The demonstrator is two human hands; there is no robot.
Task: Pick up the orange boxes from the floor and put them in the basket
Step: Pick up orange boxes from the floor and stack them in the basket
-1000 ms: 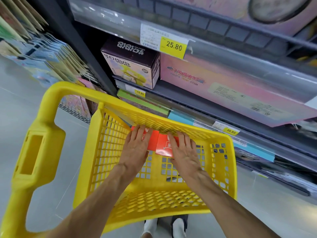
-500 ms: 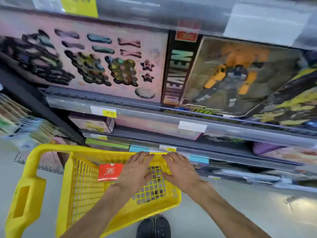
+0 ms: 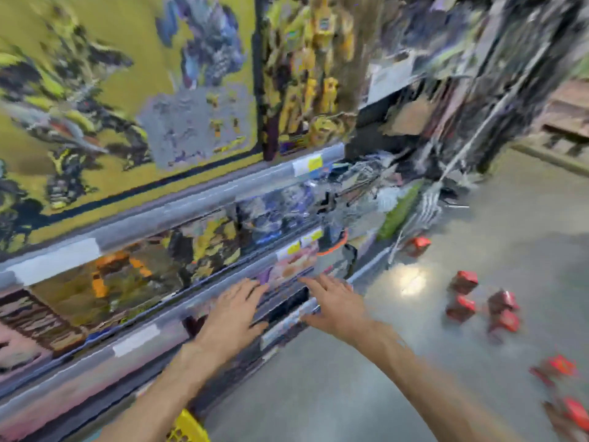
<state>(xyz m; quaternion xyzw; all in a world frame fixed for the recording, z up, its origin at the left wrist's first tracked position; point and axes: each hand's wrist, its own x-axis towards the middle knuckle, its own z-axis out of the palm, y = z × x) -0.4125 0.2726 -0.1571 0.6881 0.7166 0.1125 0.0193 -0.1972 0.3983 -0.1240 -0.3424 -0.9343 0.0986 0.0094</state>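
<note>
Mostly blurred: both hands (image 3: pixel 232 317) (image 3: pixel 334 306) spread, each grip empty, basket (image 3: pixel 188 427) cut off.

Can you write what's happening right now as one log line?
left hand: empty, open | right hand: empty, open | orange boxes: on floor | basket: corner visible

open floor (image 3: pixel 334 393) lies right of the shelves (image 3: pixel 191 199); orange boxes (image 3: pixel 463 281) lie scattered there.
</note>
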